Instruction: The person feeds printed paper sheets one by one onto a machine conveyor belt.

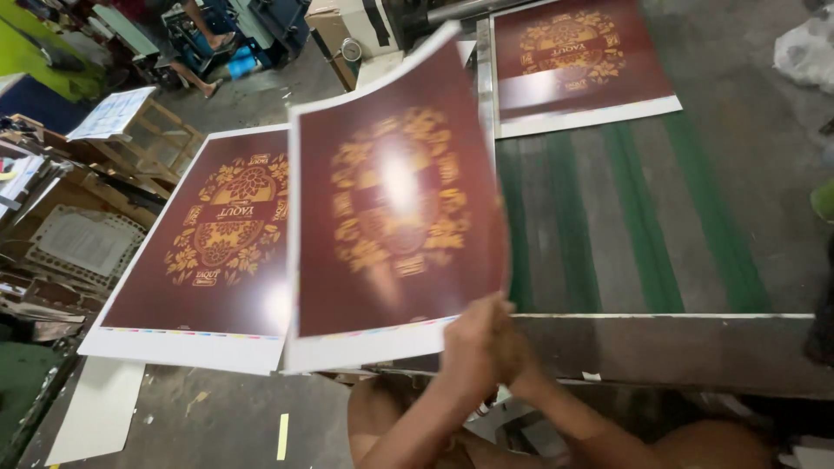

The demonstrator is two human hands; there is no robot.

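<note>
Both hands meet at the lower right corner of a large printed sheet (395, 208), maroon with a gold floral emblem and a white border, motion-blurred. The left hand (469, 343) is closed on the sheet's bottom edge, fingers pinched on the corner; the right hand (512, 352) sits just beside it, touching it, partly hidden behind the left, so its grip cannot be told for sure. The sheet is lifted and tilted, standing up off the surface, its top corner up near the machine at the back. To its left a stack of matching sheets (208, 252) lies flat, the lifted sheet overlapping its right edge in view. Behind and to the right, another matching sheet (578, 61) lies flat on the conveyor surface (643, 217), which has grey and green belts running lengthwise. Wooden frames and paper clutter (78, 234) at far left. Concrete floor (234, 417) below, with a pale board (100, 408) lying on it. Another person's legs (195, 52) visible at top left, well apart.
</note>
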